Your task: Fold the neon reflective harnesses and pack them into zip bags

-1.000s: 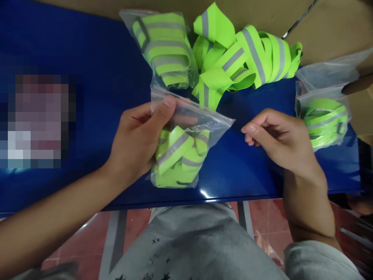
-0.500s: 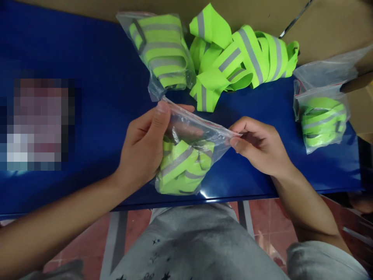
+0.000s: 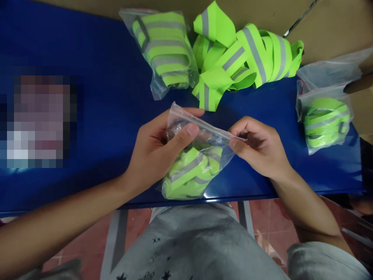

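Between my hands, near the table's front edge, is a clear zip bag (image 3: 224, 153) with a folded neon-yellow reflective strap (image 3: 189, 167) inside, striped in grey. My left hand (image 3: 163, 144) grips the bag's left side, its thumb across the front below the zip strip and its fingers behind the plastic. With thumb and fingertips, my right hand (image 3: 256, 144) pinches the right end of the zip strip. The strip slopes down from left to right. Whether the zip is fully pressed together I cannot tell.
Loose neon reflective straps (image 3: 244, 54) lie heaped at the back of the blue table (image 3: 96, 97). Left of them is another bagged bundle (image 3: 169, 50); a further filled bag (image 3: 326, 120) lies at the right. Cardboard (image 3: 335, 31) borders the back. A pixelated patch covers the far left.
My left hand has shifted right, its thumb moving from the bag's top left corner to partway along, below the strip. My right hand keeps its pinch at the right end.
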Motion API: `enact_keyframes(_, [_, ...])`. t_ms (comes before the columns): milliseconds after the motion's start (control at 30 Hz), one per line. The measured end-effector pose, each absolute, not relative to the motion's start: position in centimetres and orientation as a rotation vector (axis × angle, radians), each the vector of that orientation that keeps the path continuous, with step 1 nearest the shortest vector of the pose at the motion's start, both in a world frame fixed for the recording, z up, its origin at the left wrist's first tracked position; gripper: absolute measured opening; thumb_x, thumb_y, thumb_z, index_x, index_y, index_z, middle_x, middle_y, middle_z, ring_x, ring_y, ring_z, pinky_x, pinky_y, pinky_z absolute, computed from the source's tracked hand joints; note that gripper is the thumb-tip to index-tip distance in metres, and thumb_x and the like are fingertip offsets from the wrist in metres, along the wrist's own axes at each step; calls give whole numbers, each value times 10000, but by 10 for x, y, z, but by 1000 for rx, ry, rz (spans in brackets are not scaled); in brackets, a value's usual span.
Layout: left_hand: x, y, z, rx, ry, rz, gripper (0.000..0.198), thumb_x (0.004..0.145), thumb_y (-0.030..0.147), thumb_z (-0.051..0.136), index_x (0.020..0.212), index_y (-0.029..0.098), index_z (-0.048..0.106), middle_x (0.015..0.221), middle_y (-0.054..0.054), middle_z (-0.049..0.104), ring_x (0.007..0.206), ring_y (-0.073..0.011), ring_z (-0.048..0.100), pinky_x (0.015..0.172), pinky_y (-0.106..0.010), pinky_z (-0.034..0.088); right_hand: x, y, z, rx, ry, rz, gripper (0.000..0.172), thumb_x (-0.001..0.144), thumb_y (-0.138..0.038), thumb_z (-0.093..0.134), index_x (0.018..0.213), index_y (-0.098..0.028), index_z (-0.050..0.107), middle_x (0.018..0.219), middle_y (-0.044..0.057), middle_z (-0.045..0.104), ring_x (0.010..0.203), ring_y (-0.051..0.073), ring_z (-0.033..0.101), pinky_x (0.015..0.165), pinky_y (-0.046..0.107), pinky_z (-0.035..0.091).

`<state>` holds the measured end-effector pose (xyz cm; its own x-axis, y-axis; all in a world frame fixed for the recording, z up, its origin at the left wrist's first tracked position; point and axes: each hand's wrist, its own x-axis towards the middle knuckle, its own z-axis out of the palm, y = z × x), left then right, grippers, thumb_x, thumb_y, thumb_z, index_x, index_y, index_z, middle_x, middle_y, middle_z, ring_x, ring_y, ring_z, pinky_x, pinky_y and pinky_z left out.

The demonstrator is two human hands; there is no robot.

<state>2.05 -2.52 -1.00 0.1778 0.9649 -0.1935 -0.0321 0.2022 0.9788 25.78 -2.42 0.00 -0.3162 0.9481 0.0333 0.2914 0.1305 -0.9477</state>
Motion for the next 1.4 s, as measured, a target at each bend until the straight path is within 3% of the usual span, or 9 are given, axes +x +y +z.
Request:
enact_keyframes(100, [21, -26, -10, 1196, 1188, 940, 280, 924, 511, 779, 1157, 360, 813, 855, 25, 746, 701, -120, 628, 583, -232, 482, 256, -25, 2, -1220, -1713, 1237, 115, 929, -244, 716, 875, -185, 635, 778, -21, 621, 626, 68, 509, 526, 197, 391])
enact_keyframes(467, [28, -32, -10, 1234, 1174, 885, 346, 953, 530, 729, 1211, 307, 788, 868, -11, 743, 683, -137, 610, 541, -243, 440, 253, -29, 2, -1223, -1710, 1266, 117, 904, -132, 666, 830, -188, 595, 749, -32, 564, 646, 71, 495, 560, 202, 396])
enact_keyframes(667, [30, -33, -7, 1288, 1147, 820, 356, 976, 465, 701, 1275, 279, 754, 875, -2, 749, 623, -115, 572, 559, -226, 454, 254, -30, 3, -1230, -1702, 1316, 86, 921, -177, 689, 859, -186, 630, 769, -27, 604, 653, 74, 525, 555, 199, 409])
enact_keyframes(867, [27, -32, -10, 1257, 1122, 817, 350, 1003, 451, 669, 1302, 282, 737, 1045, -14, 786, 784, -148, 670, 687, -239, 532, 257, -27, 7, -1272, -1688, 1394, 107, 934, -268, 725, 874, -189, 685, 739, -29, 630, 616, 72, 517, 525, 203, 392])
enact_keyframes(1033, [27, -32, -11, 1216, 1089, 815, 354, 1017, 475, 645, 1312, 302, 737, 1018, -8, 780, 819, -149, 676, 722, -235, 544, 255, -27, 5, -1283, -1648, 1367, 154, 904, -214, 736, 789, -186, 637, 677, -54, 573, 575, 60, 476, 506, 207, 354])
enact_keyframes(1167, [29, -32, -10, 1184, 1117, 802, 416, 1010, 524, 637, 1332, 274, 724, 1012, -28, 784, 815, -164, 689, 707, -249, 558, 257, -27, 5, -1269, -1683, 1358, 126, 926, -241, 725, 830, -190, 661, 708, -46, 606, 587, 68, 493, 519, 217, 366])
enact_keyframes(1400, [30, -34, -14, 1142, 1083, 866, 328, 1015, 514, 648, 1221, 286, 762, 987, -3, 785, 847, -151, 708, 732, -235, 564, 260, -26, 8, -1300, -1710, 1359, 163, 912, -237, 729, 793, -188, 629, 666, -50, 557, 572, 63, 468, 505, 214, 342])
